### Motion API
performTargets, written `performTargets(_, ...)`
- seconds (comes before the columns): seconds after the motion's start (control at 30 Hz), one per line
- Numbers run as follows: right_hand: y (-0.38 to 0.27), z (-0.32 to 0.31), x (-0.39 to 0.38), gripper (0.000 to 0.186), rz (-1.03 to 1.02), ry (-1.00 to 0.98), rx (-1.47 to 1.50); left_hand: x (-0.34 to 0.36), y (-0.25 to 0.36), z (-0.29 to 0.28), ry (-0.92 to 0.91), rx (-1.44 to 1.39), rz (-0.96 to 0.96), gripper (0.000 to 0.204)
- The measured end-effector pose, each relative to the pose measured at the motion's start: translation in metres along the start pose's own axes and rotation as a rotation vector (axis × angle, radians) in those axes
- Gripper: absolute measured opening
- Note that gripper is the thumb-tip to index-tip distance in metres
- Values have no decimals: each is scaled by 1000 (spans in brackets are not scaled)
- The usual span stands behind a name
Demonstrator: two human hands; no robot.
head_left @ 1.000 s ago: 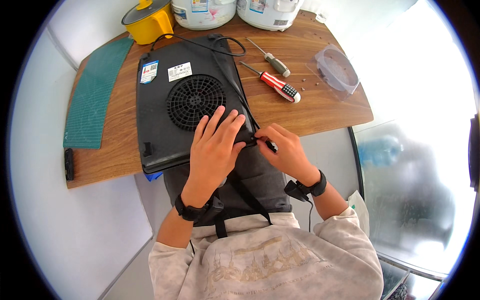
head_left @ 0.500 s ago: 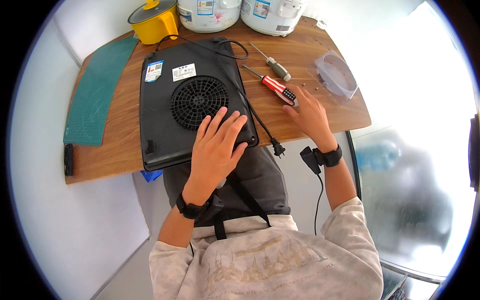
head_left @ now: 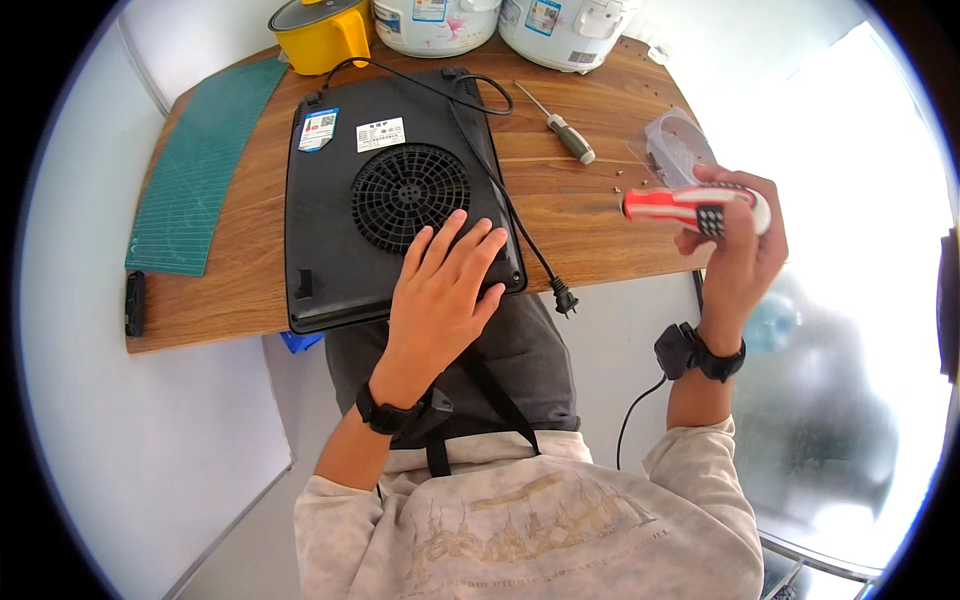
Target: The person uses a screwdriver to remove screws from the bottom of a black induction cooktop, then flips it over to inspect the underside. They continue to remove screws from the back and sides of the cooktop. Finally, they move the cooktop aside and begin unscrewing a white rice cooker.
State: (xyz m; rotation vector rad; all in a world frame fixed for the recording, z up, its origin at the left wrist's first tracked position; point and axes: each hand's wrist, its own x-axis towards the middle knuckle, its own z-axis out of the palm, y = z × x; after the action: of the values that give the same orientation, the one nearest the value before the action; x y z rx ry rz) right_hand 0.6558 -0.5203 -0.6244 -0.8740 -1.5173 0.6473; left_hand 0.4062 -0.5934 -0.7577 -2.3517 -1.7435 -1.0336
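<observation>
Far left, a small black thing (head_left: 135,304) sits at the edge of the wooden table (head_left: 565,235), with the green mat (head_left: 205,165) stretching away behind it. Next comes the yellow pot (head_left: 318,42) at the back, and in front of it the black cooker (head_left: 335,230), lying with its vent (head_left: 410,197) and two stickers facing up. The left hand (head_left: 440,295) lies across its near right part, fingers fanned, gripping nothing. Behind stand two white pots (head_left: 437,28). The cord (head_left: 502,190) runs down the cooker's right side, its plug (head_left: 564,297) hanging past the table edge. Then a grey-green screwdriver (head_left: 572,138), lying alone, and a few small bits beside the clear tray (head_left: 672,147). And out right, the right hand (head_left: 742,240) has fingers wrapped round the red-and-white screwdriver (head_left: 665,207), handle raised near the tray, blade too blurred to make out.
</observation>
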Motion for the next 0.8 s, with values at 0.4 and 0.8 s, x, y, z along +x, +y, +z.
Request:
performTargets(0.4, -4, 42, -21, 11, 132, -274, -51, -6, -11, -4, 13, 1, 0, 59)
performTargets(0.8, 9, 55, -20, 15, 74, -309, -157, -8, -15, -1, 22, 11, -1, 60)
